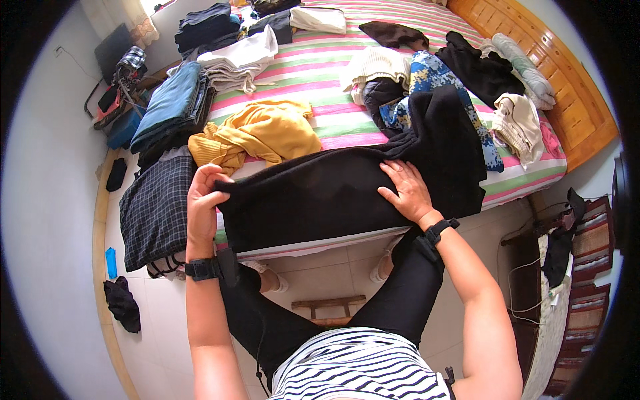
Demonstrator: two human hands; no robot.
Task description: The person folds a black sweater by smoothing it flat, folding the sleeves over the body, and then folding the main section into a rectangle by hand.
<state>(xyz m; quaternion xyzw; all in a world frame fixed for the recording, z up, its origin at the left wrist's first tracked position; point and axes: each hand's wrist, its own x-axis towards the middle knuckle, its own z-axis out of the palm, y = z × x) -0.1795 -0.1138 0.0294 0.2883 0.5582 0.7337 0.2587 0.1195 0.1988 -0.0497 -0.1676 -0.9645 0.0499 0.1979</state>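
Observation:
A black garment (310, 200) lies stretched along the near edge of the bed, its right end rising in loose folds over other clothes. Its upper left corner is pinched between the thumb and fingers of my left hand (206, 197). My right hand (406, 190) rests flat on the cloth, fingers spread, toward the right. Just beyond the garment is a crumpled yellow knit top (265, 131). A blue camouflage garment (435, 75) is partly hidden under the black folds on the right.
Folded jeans (170, 107) are stacked at left above a dark checked garment (155, 207). Folded white clothes (240, 60) sit farther back. A black garment (480, 67) lies near the wooden headboard (555, 70). Black cloth (121, 304) is on the floor; a wooden stool (330, 306) stands beneath me.

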